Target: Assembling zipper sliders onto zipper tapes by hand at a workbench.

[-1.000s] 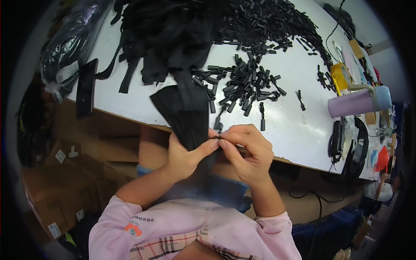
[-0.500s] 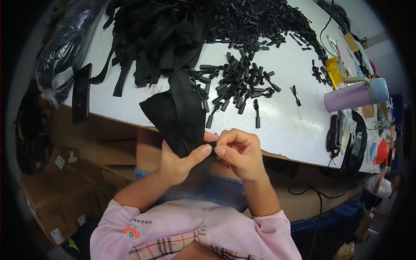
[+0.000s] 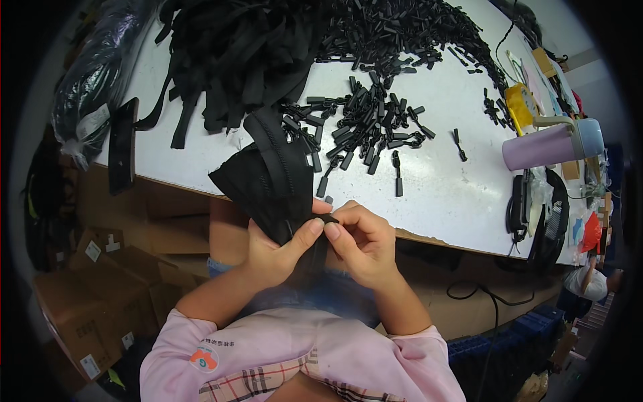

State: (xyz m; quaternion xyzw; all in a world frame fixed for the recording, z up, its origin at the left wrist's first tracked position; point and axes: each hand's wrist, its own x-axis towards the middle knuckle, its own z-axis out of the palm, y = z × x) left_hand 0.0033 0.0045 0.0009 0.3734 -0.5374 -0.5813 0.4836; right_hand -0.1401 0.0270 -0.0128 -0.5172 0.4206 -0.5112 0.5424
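Note:
My left hand (image 3: 274, 251) is closed round a black zipper tape (image 3: 288, 181), thumb on top. The upper part of the tape fans out folded over the table's front edge, and a darker length hangs down toward my lap. My right hand (image 3: 367, 244) pinches the end of the same tape between thumb and forefinger, its fingertips close to my left thumb. A small grey pull tab (image 3: 328, 199) shows just above the fingertips; whether it is joined to the tape I cannot tell. Beyond my hands lies a loose pile of black zipper sliders (image 3: 375, 124) with long pulls.
A heap of black zipper tapes (image 3: 248, 60) covers the table's far left, beside a larger slider heap (image 3: 402, 33). At left lie a dark phone (image 3: 122, 147) and a plastic-wrapped bundle (image 3: 94, 80). A lilac bottle (image 3: 539, 153) lies at right. Cardboard boxes (image 3: 100, 301) stand below left.
My right hand has shifted slightly left, and its thumb and forefinger now pinch the tape's end close to my left thumb. The upper tape has swung a little left and folded over.

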